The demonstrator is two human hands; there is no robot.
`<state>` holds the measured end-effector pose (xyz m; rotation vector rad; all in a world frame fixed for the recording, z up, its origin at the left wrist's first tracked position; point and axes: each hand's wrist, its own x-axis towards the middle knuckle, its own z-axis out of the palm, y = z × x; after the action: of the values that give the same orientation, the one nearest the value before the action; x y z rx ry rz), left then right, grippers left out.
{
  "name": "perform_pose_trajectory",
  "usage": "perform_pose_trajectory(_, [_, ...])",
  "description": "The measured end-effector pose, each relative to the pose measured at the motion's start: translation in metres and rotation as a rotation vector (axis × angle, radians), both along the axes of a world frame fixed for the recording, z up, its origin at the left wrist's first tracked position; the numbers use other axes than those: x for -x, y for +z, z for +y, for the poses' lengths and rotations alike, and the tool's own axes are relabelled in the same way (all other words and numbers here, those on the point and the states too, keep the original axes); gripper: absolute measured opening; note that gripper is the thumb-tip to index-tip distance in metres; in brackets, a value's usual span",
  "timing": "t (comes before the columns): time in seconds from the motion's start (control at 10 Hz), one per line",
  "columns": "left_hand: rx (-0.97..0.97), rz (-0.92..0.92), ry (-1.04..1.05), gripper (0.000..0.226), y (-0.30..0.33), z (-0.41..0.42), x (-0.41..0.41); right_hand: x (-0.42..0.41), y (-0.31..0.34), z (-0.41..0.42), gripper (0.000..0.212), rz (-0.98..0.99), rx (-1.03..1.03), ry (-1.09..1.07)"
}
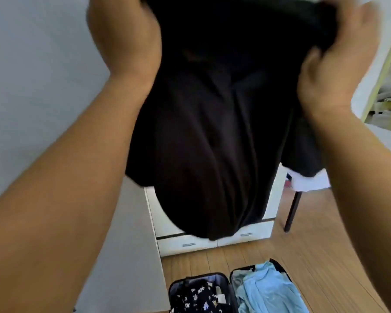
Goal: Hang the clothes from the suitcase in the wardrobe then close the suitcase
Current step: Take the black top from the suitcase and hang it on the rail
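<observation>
A black garment hangs in front of me, held up high by both hands. My left hand grips its top left part, fingers hidden behind the cloth. My right hand grips the top right part, fingers curled into the fabric. Whether a hanger is inside cannot be seen. Below, an open suitcase lies on the wooden floor; its left half holds a dark flowered garment, its right half a light blue garment. The white wardrobe stands behind the black garment, mostly hidden by it.
The wardrobe's bottom drawers show under the black garment. A table with a dark leg stands to the right of it. A grey wall fills the left. At the far right is a yellow-framed shelf with light items.
</observation>
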<state>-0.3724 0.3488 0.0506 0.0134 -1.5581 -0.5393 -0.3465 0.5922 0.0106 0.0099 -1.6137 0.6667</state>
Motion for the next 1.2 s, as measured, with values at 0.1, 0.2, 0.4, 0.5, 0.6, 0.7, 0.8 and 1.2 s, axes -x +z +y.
perform_pose_trajectory(0.1, [0.551, -0.662, 0.090, 0.037, -0.090, 0.018, -0.001, 0.019, -0.060, -0.006, 0.049, -0.702, -0.286, -0.110])
perform_pose_trajectory(0.2, [0.625, -1.914, -0.167, 0.024, -0.168, 0.006, -0.001, 0.024, -0.128, 0.005, 0.018, -1.592, -0.320, 0.042])
perform_pose_trajectory(0.4, [0.149, -0.887, -0.207, 0.036, -0.097, 0.014, 0.016, 0.031, -0.083, 0.003, 0.026, -0.852, 0.158, 0.029])
perform_pose_trajectory(0.5, [0.330, -0.661, -0.131, 0.028, -0.100, 0.019, 0.005, 0.024, -0.096, -0.003, 0.032, -0.804, 0.089, 0.059])
perform_pose_trajectory(0.6, [0.558, -1.459, -0.091, 0.013, -0.148, 0.001, 0.016, 0.031, -0.120, 0.008, 0.031, -1.241, 0.051, 0.128])
perform_pose_trajectory(0.7, [0.199, -1.170, -0.131, 0.019, -0.124, -0.016, 0.033, 0.036, -0.096, 0.009, 0.026, -0.934, 0.260, 0.167])
perform_pose_trajectory(0.8, [0.108, -0.880, -0.180, 0.020, -0.110, -0.005, 0.026, 0.033, -0.088, -0.002, 0.030, -0.741, 0.341, 0.155])
perform_pose_trajectory(1.2, [-1.019, -1.228, -0.908, 0.024, -0.119, -0.035, 0.005, 0.027, -0.085, 0.009, 0.065, -1.363, 0.748, 1.050])
